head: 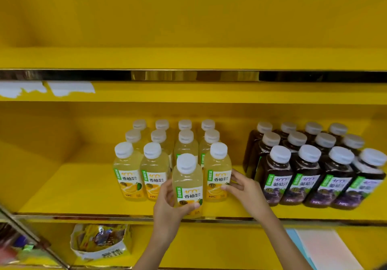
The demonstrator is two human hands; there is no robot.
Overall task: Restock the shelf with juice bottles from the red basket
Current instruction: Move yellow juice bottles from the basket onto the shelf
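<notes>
A pale yellow juice bottle with a white cap stands upright at the front edge of the yellow shelf, in the gap of the front row. My left hand is wrapped around its lower part. My right hand rests with spread fingers against the side of the neighbouring yellow bottle on the right. Behind stand several more yellow bottles in rows. A block of dark purple grape juice bottles fills the shelf's right part. The red basket is out of view.
The left part of this shelf is bare yellow board. The shelf above holds nothing. Below, an opened bag of snack packets lies at the left and white and blue paper sheets at the right. A metal rack edge crosses the lower left corner.
</notes>
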